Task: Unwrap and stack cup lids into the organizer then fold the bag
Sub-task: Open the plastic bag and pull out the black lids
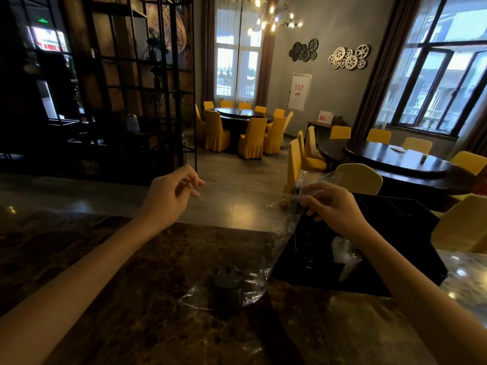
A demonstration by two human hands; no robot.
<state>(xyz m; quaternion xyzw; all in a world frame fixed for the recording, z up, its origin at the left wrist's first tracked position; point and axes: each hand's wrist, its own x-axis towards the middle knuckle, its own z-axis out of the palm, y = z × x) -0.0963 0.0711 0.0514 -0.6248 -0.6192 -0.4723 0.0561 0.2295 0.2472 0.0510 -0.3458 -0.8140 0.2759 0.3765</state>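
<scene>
Nearest the camera, a dark marbled tabletop point(110, 272) fills the lower view, and both bare forearms reach forward over it. On it, near the middle, stands a short dark stack of cup lids point(225, 285), seen through the lower end of a clear plastic bag point(253, 233) that drapes down around it and crumples on the stone. The bag rises from there as a stretched, see-through sheet held up between the two hands. The left hand point(172, 192) pinches the bag's upper edge between thumb and curled fingers, lifted above the tabletop's far edge. The right hand point(330, 204) grips the opposite, more crumpled corner of the bag, fingers curled round the plastic, just above a black organizer point(395, 214). That organizer sits on the tabletop to the right of the lids, its compartments open toward the top; a pale, translucent item point(345, 255) stands in its near section below the right wrist, too blurred to identify. Beyond the tabletop lies a tiled floor, then round dark dining tables point(395, 159) ringed by yellow-covered chairs point(359, 177), with tall windows point(434, 88) and gear-shaped wall ornaments point(349, 56) at the back.
</scene>
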